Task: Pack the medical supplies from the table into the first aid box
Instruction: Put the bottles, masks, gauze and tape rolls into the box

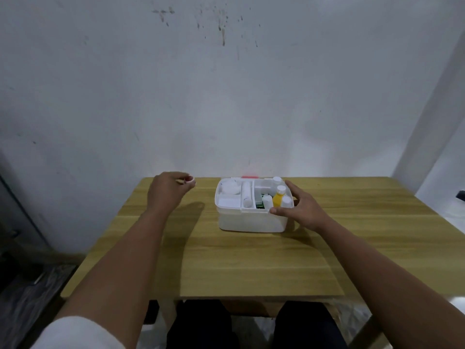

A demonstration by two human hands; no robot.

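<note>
A stained white wall (226, 84) stands behind a wooden worktop (251, 260). The fingers (185, 178) of the left hand (164, 191) are curled around a small white and red object (190, 180), too small to identify, held above the far left corner of the worktop; the wrist is bent and the forearm extends straight forward. The right hand (300, 206) is spread, thumb on the near right rim of the open white first aid box (251, 221) and fingers along its right side. Inside, a yellow bottle (278, 199) stands among white bottles (276, 181).
</note>
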